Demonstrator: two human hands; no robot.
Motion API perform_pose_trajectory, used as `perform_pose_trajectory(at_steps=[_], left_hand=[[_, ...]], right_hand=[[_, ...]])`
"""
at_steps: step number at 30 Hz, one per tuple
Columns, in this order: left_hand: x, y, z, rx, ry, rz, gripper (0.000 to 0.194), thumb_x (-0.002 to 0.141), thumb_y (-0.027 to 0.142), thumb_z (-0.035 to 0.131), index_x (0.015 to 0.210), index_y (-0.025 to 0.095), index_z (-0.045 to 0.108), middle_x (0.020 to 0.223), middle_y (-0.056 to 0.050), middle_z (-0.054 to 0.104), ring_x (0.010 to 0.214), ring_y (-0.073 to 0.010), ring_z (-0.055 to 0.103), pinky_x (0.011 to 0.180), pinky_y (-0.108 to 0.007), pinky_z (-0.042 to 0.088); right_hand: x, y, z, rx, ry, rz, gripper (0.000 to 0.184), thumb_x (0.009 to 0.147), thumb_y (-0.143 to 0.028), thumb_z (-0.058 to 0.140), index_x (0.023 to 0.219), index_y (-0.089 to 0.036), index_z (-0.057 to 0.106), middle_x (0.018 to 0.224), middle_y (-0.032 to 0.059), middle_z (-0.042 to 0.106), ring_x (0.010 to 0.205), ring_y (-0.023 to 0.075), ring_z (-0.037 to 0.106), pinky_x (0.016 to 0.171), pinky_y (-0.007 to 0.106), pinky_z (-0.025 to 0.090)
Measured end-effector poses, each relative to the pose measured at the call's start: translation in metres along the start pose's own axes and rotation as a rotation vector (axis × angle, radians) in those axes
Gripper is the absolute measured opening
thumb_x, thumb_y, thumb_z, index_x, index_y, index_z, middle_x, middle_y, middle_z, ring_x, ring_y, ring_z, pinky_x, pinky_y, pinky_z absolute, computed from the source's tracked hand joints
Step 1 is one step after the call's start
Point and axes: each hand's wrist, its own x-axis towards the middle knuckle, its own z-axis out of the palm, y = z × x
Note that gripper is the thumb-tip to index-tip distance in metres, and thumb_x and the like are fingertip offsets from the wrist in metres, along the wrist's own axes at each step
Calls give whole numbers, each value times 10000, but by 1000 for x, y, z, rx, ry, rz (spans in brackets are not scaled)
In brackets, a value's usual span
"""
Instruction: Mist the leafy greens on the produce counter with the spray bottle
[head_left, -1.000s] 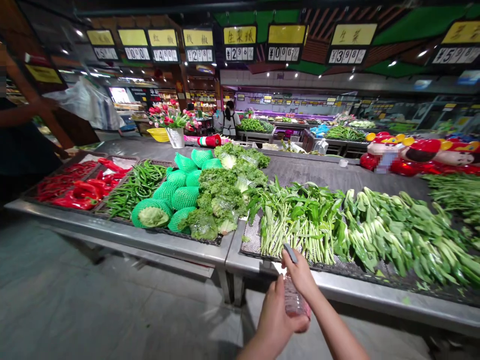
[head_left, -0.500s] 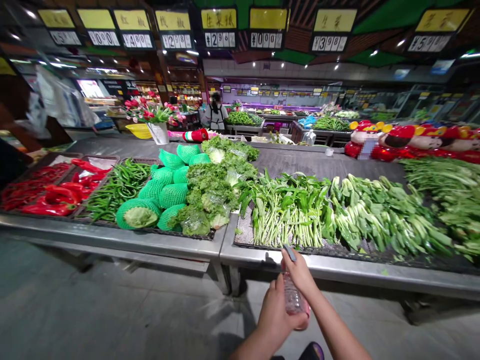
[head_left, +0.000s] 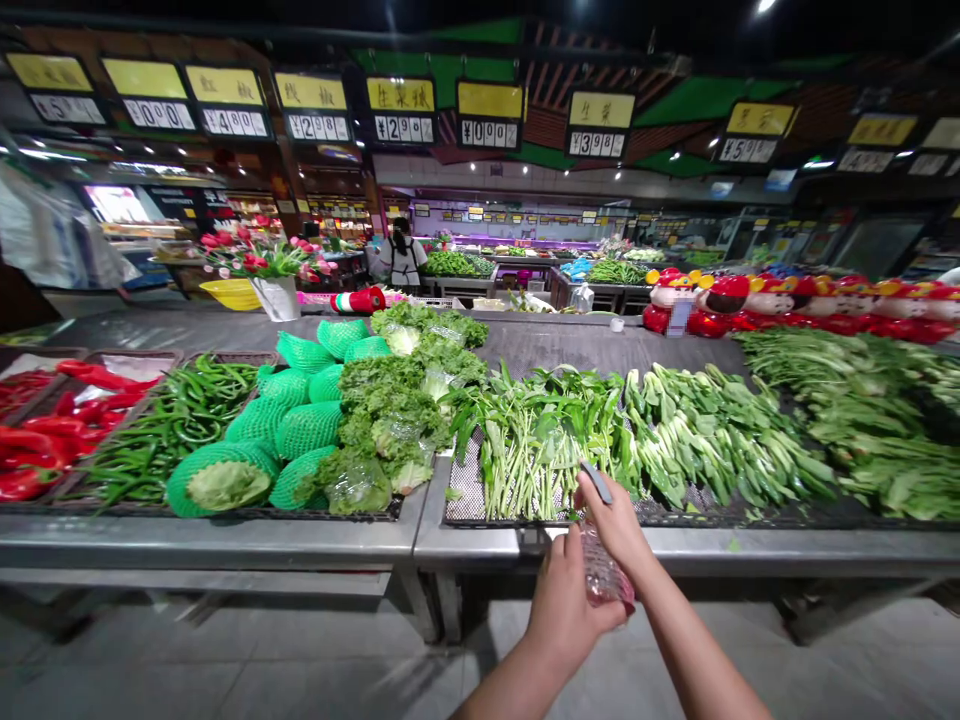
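Observation:
Both my hands are on a clear, ribbed spray bottle (head_left: 600, 568) with a pinkish lower part and a grey top. My left hand (head_left: 566, 590) wraps round the bottle's body from the left. Higher up, my right hand (head_left: 616, 520) grips the neck, its fingers closed below the grey head, partly hidden. The bottle tilts toward a pile of long-stemmed leafy greens (head_left: 525, 450) just beyond the hands. Right of that pile lie bunches of bok choy-like greens (head_left: 720, 430).
A metal counter edge (head_left: 300, 545) runs in front of me. To the left are lettuces (head_left: 405, 400), green-netted heads (head_left: 307, 430), green peppers (head_left: 172, 420) and red peppers (head_left: 82, 430). Red figurines (head_left: 720, 300) line the back right. A person (head_left: 401, 255) stands farther off.
The view has tilted up and turned right, so the stall appears shifted left and lower. Both hands, still on the bottle, now appear slightly higher, overlapping the front of the greens.

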Motion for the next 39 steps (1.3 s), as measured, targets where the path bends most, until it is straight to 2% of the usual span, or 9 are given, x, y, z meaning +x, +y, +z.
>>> perform_pose_trajectory(at_steps=[3, 8, 14, 18, 23, 28, 36, 39], left_hand=[[6, 7, -3, 36, -12, 27, 935, 516, 360, 738, 1305, 136, 289, 1226, -121, 433, 1124, -280, 416, 979, -341, 313], [22, 23, -8, 49, -24, 101, 912, 560, 324, 698, 1332, 146, 247, 1273, -111, 403, 1151, -261, 398, 1006, -318, 284], [42, 43, -7, 67, -72, 149, 956, 546, 360, 702, 1347, 138, 230, 1283, -119, 392, 1166, -278, 387, 1009, -330, 280], [47, 50, 2, 53, -120, 172, 955, 538, 347, 699, 1347, 137, 236, 1289, -115, 391, 1171, -271, 383, 1011, -313, 274], [49, 55, 12, 23, -160, 190, 943, 537, 325, 696, 1344, 143, 244, 1314, -115, 374, 1196, -267, 366, 1029, -307, 252], [53, 62, 19, 33, -183, 202, 962, 518, 323, 720, 1339, 135, 257, 1310, -118, 387, 1184, -266, 381, 1019, -302, 269], [55, 66, 45, 21, -218, 159, 952, 515, 290, 704, 1338, 122, 256, 1327, -123, 368, 1195, -268, 372, 1022, -287, 253], [55, 64, 54, 2, -225, 159, 950, 514, 271, 706, 1337, 121, 257, 1312, -114, 384, 1184, -254, 378, 1021, -275, 252]], right_hand=[[4, -6, -9, 14, 28, -7, 391, 849, -505, 406, 680, -196, 576, 633, 20, 590, 573, 165, 536, 580, 278, 414], [17, -12, -24, 69, 105, -4, 376, 826, -528, 428, 801, -198, 605, 792, 55, 646, 712, 201, 585, 611, 291, 439], [36, -13, -47, 68, 163, 9, 376, 820, -531, 437, 709, -201, 577, 671, 34, 610, 603, 182, 551, 528, 287, 428], [34, -5, -61, 74, 202, 37, 372, 820, -530, 436, 730, -201, 584, 633, 26, 601, 549, 174, 533, 497, 284, 412], [26, 3, -74, 47, 262, 19, 372, 815, -519, 456, 783, -185, 615, 781, 62, 661, 706, 204, 594, 626, 304, 451], [21, 9, -83, 74, 287, 52, 378, 817, -530, 442, 848, -197, 619, 862, 77, 672, 795, 225, 616, 633, 308, 473], [18, 27, -100, 124, 248, 124, 370, 807, -531, 464, 850, -198, 619, 874, 76, 670, 819, 233, 620, 613, 308, 484], [17, 36, -103, 106, 249, 140, 368, 807, -523, 467, 849, -194, 624, 858, 68, 671, 822, 227, 617, 665, 315, 479]])
